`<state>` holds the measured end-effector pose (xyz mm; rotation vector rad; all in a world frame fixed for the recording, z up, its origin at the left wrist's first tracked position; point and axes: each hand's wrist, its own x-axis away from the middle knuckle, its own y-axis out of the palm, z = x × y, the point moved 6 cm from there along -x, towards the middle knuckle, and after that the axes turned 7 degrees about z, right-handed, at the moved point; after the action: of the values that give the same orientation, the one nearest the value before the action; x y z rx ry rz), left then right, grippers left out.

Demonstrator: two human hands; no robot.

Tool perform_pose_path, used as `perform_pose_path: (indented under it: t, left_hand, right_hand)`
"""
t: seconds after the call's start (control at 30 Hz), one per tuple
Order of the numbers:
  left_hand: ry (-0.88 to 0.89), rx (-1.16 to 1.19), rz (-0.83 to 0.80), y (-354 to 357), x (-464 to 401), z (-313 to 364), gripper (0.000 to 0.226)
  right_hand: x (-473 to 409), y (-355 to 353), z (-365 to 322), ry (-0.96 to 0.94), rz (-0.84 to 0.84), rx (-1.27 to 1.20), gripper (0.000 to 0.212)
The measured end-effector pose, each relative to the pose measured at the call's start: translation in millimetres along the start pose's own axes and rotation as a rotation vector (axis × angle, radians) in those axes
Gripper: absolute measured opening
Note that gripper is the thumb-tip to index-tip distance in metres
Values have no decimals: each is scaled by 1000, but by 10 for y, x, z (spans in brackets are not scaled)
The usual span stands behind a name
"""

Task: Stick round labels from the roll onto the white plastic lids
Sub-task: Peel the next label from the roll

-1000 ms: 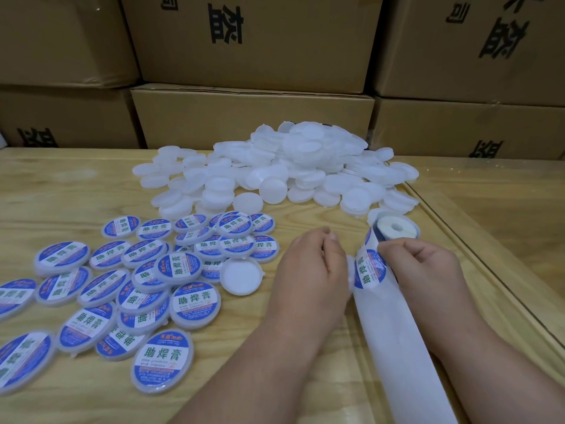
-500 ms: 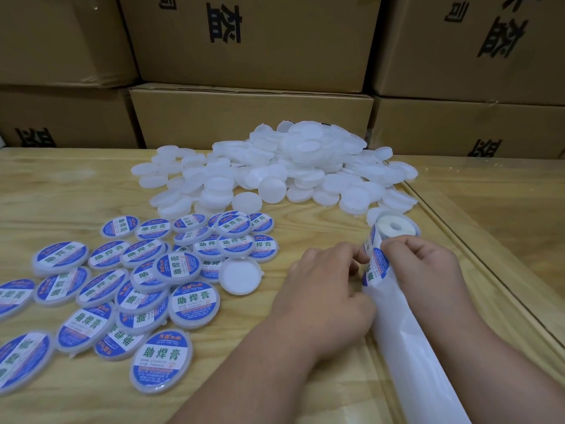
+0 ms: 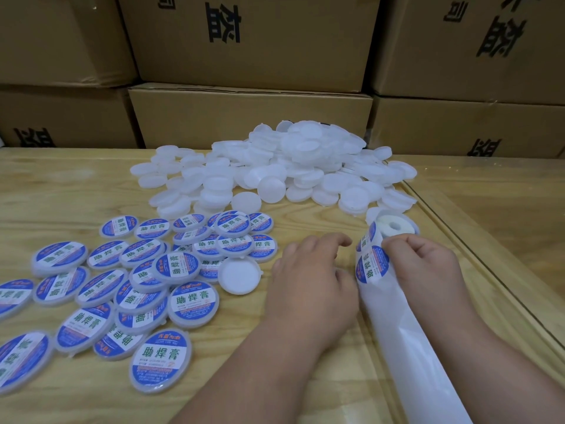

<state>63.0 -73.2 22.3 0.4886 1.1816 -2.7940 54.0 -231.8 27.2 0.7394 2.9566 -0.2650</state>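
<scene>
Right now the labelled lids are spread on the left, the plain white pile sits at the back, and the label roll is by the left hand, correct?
Not quite. The head view shows the label roll by the right hand, not the left hand. The rest holds: labelled lids on the left, plain white pile at the back.

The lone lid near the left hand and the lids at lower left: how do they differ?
The lone lid is plain white; the labelled lids carry blue and white stickers with green characters. The lone lid lies hollow side up, rim raised; the labelled lids show their flat tops. It lies at the group's right edge, while the labelled lids overlap one another. Both are round white plastic, on the table.
</scene>
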Motion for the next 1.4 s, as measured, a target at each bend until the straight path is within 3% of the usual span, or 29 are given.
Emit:
perform_pose_path:
  t: [0.2, 0.53, 0.83, 0.97, 1.07, 1.17, 1.3, 1.4]
  left_hand:
    - [99, -209, -153, 137, 48, 12, 62]
    - [-2, 187, 139, -26, -54, -68, 42]
    - [64, -122, -22, 52, 30, -7, 61]
    - [29, -91, -1, 33, 12, -29, 59]
    - [-24, 179, 95, -47, -11, -22, 55]
    - [-186, 695, 184, -137, -33, -33, 40]
    - [-742, 1577, 239, -85, -84, -253, 19]
    - [-911, 1967, 158, -75, -115, -291, 30]
  right_hand:
    - [7, 0, 5, 33, -2, -30, 34]
    - [6, 16, 11, 16, -42, -16, 33]
    - [1, 22, 15, 20, -32, -3, 38]
    - [-6, 18, 9, 1, -25, 28, 36]
    - [-6, 17, 9, 4, -30, 16, 35]
    - [2, 19, 11, 7, -43, 33, 32]
    - [10, 10, 1, 21, -32, 38, 37]
    - [14, 16, 2, 26, -37, 31, 36]
